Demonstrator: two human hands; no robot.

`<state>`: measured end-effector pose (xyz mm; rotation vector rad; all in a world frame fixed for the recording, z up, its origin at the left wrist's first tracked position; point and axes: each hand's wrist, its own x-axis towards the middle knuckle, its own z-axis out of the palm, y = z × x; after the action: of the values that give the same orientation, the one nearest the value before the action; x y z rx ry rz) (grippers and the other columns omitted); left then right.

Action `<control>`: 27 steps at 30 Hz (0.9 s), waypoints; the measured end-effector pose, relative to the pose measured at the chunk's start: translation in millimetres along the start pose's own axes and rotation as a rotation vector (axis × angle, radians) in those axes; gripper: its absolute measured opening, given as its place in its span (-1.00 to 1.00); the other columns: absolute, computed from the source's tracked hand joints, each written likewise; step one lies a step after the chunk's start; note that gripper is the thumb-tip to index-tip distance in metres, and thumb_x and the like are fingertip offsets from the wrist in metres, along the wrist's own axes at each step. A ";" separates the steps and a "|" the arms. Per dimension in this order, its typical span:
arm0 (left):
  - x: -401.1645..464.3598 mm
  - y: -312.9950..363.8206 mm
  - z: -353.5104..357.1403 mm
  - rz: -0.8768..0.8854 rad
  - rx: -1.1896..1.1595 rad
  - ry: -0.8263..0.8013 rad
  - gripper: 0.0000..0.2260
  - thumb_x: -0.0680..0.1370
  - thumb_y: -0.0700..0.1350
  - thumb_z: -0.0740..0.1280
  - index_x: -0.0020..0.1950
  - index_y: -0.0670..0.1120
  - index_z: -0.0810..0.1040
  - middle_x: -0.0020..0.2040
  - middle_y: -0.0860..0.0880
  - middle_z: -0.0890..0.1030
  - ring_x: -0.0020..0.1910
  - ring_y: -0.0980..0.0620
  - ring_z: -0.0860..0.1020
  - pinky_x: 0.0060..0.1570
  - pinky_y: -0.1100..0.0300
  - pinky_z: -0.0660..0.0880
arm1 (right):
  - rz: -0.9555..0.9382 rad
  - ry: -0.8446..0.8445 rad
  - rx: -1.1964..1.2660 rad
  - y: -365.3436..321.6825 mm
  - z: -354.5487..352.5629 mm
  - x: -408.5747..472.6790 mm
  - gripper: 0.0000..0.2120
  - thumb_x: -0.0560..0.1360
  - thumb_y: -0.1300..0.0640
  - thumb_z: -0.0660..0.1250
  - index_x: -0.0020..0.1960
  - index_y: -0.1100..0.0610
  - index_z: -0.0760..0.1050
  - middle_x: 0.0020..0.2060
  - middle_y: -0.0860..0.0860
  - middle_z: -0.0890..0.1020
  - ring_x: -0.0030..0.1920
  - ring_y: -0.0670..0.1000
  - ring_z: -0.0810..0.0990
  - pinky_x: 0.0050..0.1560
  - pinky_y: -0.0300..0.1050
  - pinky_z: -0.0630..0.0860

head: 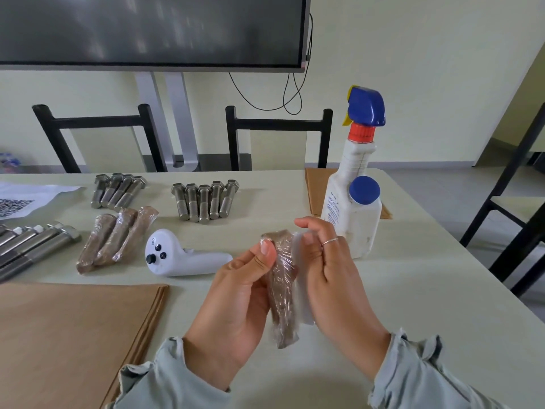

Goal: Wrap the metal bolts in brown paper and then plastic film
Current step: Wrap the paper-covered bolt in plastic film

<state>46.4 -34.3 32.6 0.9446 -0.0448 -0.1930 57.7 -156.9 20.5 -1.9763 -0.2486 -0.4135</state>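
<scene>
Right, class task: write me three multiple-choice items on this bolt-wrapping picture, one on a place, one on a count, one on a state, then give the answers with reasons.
1. Where is the white controller?
A. on the table, right of the wrapped bolts
B. on a chair
C. on the paper stack

2. How many finished bundles lie on the table?
A. one
B. three
C. six

3. What state is the bolt in the hands?
A. bare metal
B. in paper only
C. in paper with film over it

Answers:
1 A, it lies on the tabletop between the bundles and the left hand.
2 B, three brown bundles lie side by side.
3 C, shiny film covers the brown paper, and the right hand holds loose film at its side.
</scene>
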 end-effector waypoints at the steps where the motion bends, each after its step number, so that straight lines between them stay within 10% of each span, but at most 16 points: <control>1: -0.7 0.1 -0.3 -0.008 0.001 -0.014 -0.64 0.28 0.06 0.40 -0.09 -0.18 0.69 -0.21 -0.15 0.64 -0.26 -0.01 0.61 -0.30 0.19 0.57 | -0.001 -0.004 -0.009 -0.2 0.4 0.6 -0.73 0.43 -0.31 -0.09 0.06 -0.43 0.28 -0.03 -0.19 0.40 0.00 -0.42 0.40 -0.08 -0.60 0.28; 12: -2.3 -3.4 6.0 -0.047 0.003 -0.029 -0.56 0.40 0.08 0.28 0.11 -0.21 0.62 0.11 -0.25 0.61 0.05 -0.13 0.59 0.03 0.06 0.55 | -0.010 0.006 -0.077 1.6 1.2 -1.0 -0.78 0.50 -0.20 -0.04 0.11 -0.45 0.20 0.00 -0.27 0.29 0.06 -0.40 0.34 0.02 -0.47 0.32; 20: -5.9 -7.5 14.0 0.089 0.209 -0.089 -0.68 0.39 0.08 0.43 0.07 -0.05 0.65 -0.05 -0.18 0.64 -0.11 -0.03 0.60 -0.22 0.17 0.55 | 0.085 0.088 0.090 -3.3 6.4 -4.2 -0.48 0.56 -0.12 0.14 0.45 -0.17 0.03 0.33 -0.09 0.35 0.38 -0.07 0.32 0.37 -0.04 0.32; 27: 0.0 -1.6 1.4 0.063 0.096 0.058 -0.75 0.24 0.00 0.45 -0.17 -0.09 0.69 -0.33 -0.06 0.57 -0.37 0.08 0.54 -0.38 0.28 0.50 | 0.174 0.026 0.178 -6.1 -2.9 0.1 -0.34 0.28 -0.34 0.16 0.34 -0.16 0.19 -0.14 -0.41 0.55 -0.07 -0.44 0.49 -0.17 -0.58 0.37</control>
<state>46.0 -36.3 32.1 1.0429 -0.0307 -0.1060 55.1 -156.9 26.8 -1.7997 -0.0921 -0.2943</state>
